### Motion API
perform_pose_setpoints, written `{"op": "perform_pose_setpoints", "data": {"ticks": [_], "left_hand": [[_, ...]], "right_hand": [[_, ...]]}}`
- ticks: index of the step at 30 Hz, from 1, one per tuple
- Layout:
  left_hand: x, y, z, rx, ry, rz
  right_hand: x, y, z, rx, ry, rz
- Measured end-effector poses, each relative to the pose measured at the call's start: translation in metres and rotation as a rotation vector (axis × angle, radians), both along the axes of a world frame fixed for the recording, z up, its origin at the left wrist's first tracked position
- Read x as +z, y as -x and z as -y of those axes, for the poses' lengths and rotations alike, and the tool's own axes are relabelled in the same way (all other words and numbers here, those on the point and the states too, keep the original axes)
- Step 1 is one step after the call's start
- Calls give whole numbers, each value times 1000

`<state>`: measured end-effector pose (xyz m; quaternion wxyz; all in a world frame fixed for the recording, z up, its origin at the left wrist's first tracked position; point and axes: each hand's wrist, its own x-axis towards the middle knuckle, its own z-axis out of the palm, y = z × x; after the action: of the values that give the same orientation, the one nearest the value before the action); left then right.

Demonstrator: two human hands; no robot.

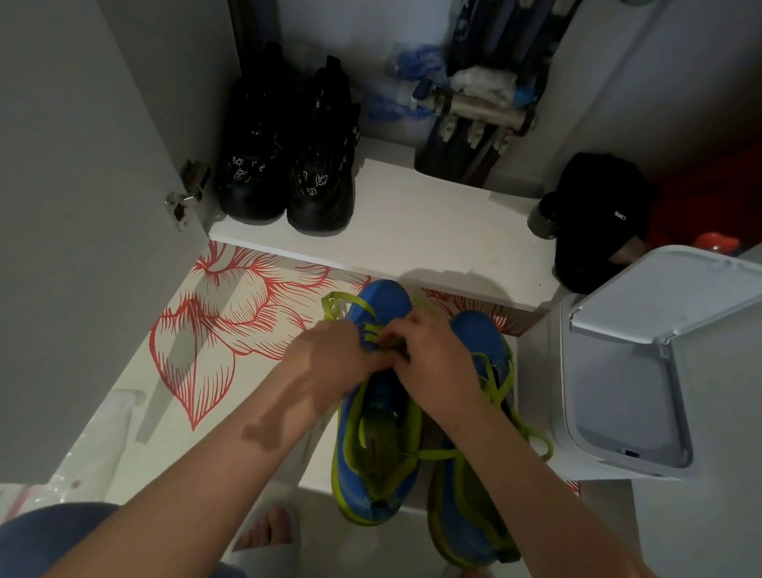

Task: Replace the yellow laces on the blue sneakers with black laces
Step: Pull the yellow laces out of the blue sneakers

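Two blue sneakers with yellow-green trim stand side by side on a white floor mat printed with red flowers. The left sneaker [379,412] has its yellow lace [344,306] partly loosened and trailing off its toe. The right sneaker [475,442] has a loose yellow lace [500,388] hanging over its side. My left hand [329,354] and my right hand [433,356] meet over the left sneaker's eyelets, fingers curled and pinching the yellow lace. No black laces are in view.
A white bin [631,365] with its lid up stands right of the sneakers. A pair of black boots [289,159] and a black cap [600,219] sit on a white cupboard shelf ahead. An open grey cupboard door [75,159] is at left. My slippered feet are below.
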<state>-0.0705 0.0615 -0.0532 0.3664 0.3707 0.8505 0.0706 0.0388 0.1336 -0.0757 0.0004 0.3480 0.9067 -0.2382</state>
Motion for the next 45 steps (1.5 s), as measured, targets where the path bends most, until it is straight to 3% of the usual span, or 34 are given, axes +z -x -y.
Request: {"op": "perform_pose_setpoints", "data": {"ticks": [7,9,11,13,15,17,22,25,28,30,32,34,36,41,45], "left_hand": [[0,4,2,62,93,289],[2,6,3,62,107,298],[2,5,5,49,104,273],[1,6,7,36,95,267],[2,5,7,18,99,272],[1,4,7,20,84,267],[-3,2,4,80,51,303],[-4,2,4,78,47,288],[-3,2,4,74,46,275],[-3,2,5,61,47,257],[-2,3,6,51,55,247],[-2,2,6,60,58,255],[-2,1,5,71,68,260],[2,-1,3,42,90,237],[5,1,2,8,107,212]], "right_hand": [[-18,9,7,3,-144,64],[-22,12,9,-11,-156,68],[-24,12,4,-158,-49,-60],[-22,8,-7,-438,199,-249],[-21,2,-15,-588,347,-376],[-17,0,-13,-540,309,-361],[-17,5,-4,-54,-217,-103],[-24,7,0,1,-260,13],[-26,9,1,-20,-287,6],[-21,7,-6,-175,-285,-109],[-11,0,-23,-494,-173,-313],[-2,-9,-37,-661,-67,-433],[4,-10,-38,-575,-71,-321],[-11,4,-9,-56,-182,-107],[-23,7,0,39,-187,-5]]}}
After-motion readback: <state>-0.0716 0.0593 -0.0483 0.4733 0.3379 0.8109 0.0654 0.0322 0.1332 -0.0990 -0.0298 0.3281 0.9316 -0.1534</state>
